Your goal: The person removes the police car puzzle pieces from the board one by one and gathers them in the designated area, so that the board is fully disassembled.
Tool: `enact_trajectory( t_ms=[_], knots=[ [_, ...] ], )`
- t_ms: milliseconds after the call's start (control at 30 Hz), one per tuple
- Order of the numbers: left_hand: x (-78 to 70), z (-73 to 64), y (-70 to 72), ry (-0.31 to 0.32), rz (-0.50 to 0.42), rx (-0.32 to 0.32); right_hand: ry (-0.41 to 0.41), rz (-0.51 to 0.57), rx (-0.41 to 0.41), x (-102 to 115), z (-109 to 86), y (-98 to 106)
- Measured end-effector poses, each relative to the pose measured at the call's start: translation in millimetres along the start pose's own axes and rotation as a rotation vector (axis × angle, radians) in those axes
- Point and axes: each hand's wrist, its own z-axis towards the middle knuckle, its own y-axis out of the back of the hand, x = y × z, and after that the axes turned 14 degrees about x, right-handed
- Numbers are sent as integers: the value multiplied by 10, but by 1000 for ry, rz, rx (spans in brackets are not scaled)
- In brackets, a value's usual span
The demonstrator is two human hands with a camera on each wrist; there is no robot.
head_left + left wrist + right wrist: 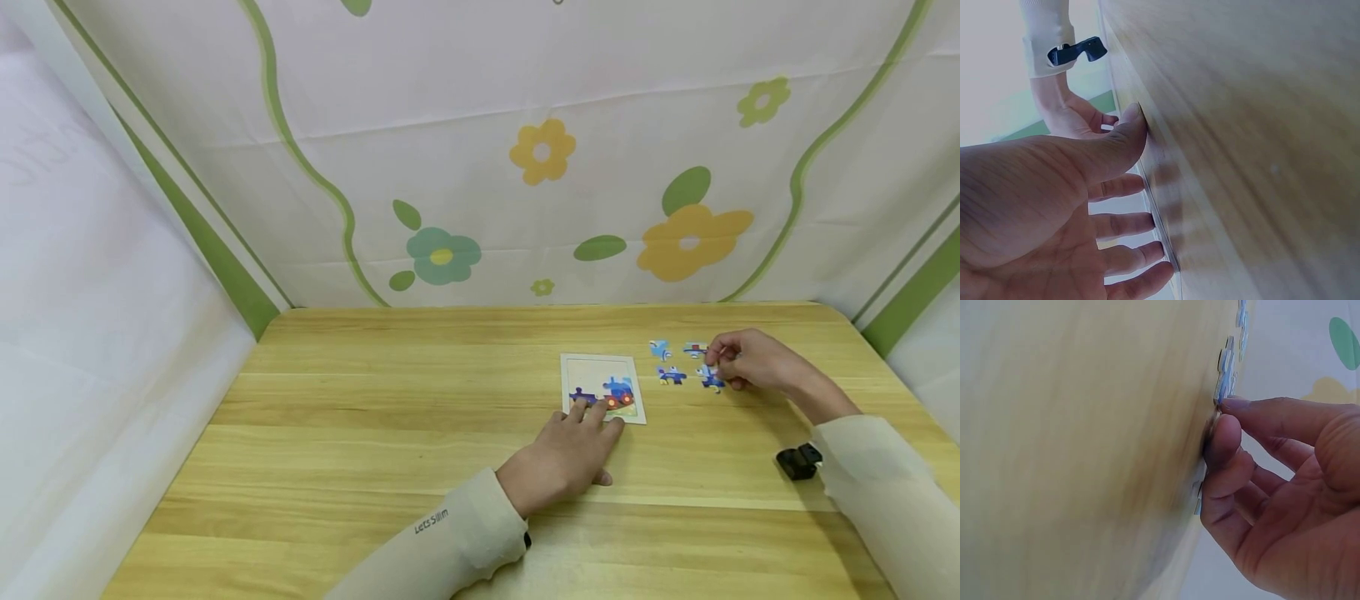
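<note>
A square white-framed jigsaw board [598,358] lies on the table, its lower part filled with pieces picturing a blue and red train [621,392]. My left hand [566,454] rests with extended fingertips on the board's near edge; in the left wrist view its fingers [1125,226] touch that edge. To the right of the board lie several loose jigsaw pieces [671,375]. Over the rightmost ones, my right hand [753,360] has thumb and forefinger pinched together at a jigsaw piece [710,380], mostly covered by the fingers. The right wrist view shows more pieces [1225,375] edge-on beyond the fingertips.
The wooden table [360,450] runs up to a white cloth backdrop [465,167] printed with flowers. Another cloth wall [112,333] stands along the left side. A black wrist device [798,461] sticks out from the right sleeve, low over the table.
</note>
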Motion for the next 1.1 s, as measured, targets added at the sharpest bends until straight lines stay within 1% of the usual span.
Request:
enact_trajectory(
  t_ms=[200, 700, 933, 1100],
  knots=[
    [3, 4, -5, -1, 4, -5, -13, -54, -15, -18, 20, 9],
    [-2, 10, -3, 2, 2, -2, -33, -60, -2, 15, -2, 11],
    [-5, 5, 5, 1, 6, -1, -24, -30, -9, 28, -40, 19],
    [-6, -8, 0, -2, 3, -7, 11, -46, -30, 98, -56, -9]
  ],
)
